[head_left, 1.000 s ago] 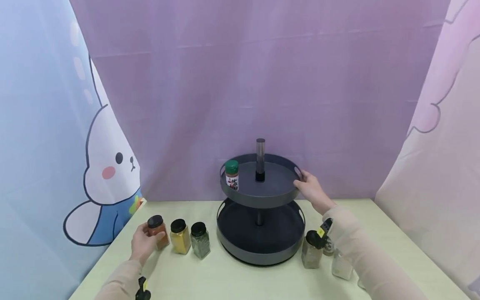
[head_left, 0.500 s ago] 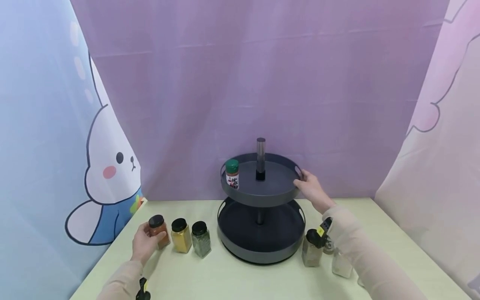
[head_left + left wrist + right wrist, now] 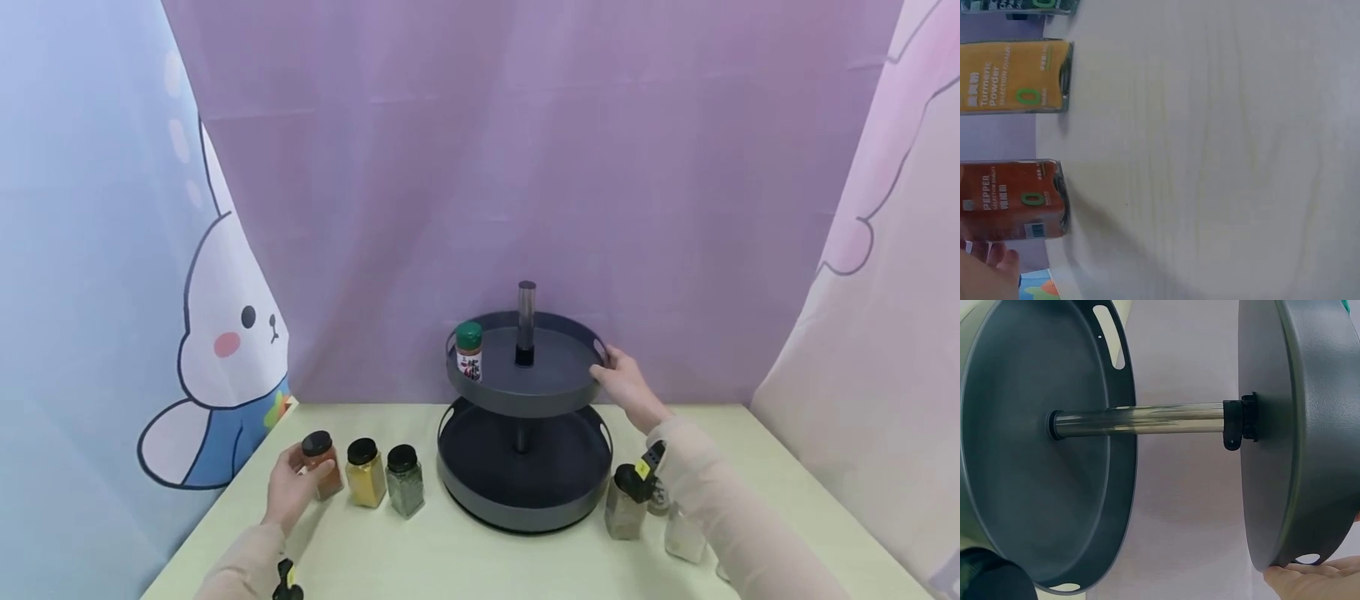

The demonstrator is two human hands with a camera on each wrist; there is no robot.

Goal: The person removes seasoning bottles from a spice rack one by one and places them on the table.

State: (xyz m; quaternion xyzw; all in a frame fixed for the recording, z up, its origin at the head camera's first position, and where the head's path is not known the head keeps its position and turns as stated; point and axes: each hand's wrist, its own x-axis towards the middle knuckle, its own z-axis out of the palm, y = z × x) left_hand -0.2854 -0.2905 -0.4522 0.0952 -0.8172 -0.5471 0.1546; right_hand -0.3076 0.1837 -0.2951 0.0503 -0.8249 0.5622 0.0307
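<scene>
In the head view, my left hand (image 3: 288, 492) grips a jar of red pepper powder (image 3: 327, 483), thumb in front and fingers behind. This black-lidded jar (image 3: 1010, 200) appears to stand on the table in the left wrist view. Beside it are a yellow turmeric powder jar (image 3: 367, 485) and a jar of green herbs (image 3: 406, 492). My right hand (image 3: 633, 392) holds the upper tray (image 3: 525, 406) of a dark two-tier rack by its right handle cutout, thumb over the rim. A green-capped seasoning bottle (image 3: 469, 354) stands at that tray's left side.
The lower tray (image 3: 525, 521) sits beneath, joined by a metal post (image 3: 1147, 419). Right of the rack stand a black-lidded jar (image 3: 624, 512) and a pale jar (image 3: 684, 537), partly behind my right sleeve. A purple curtain (image 3: 420, 208) hangs behind the table (image 3: 450, 567).
The head view has shifted slightly, so everything sits a little differently in frame. Both hands keep their holds on the pepper jar and the upper tray.
</scene>
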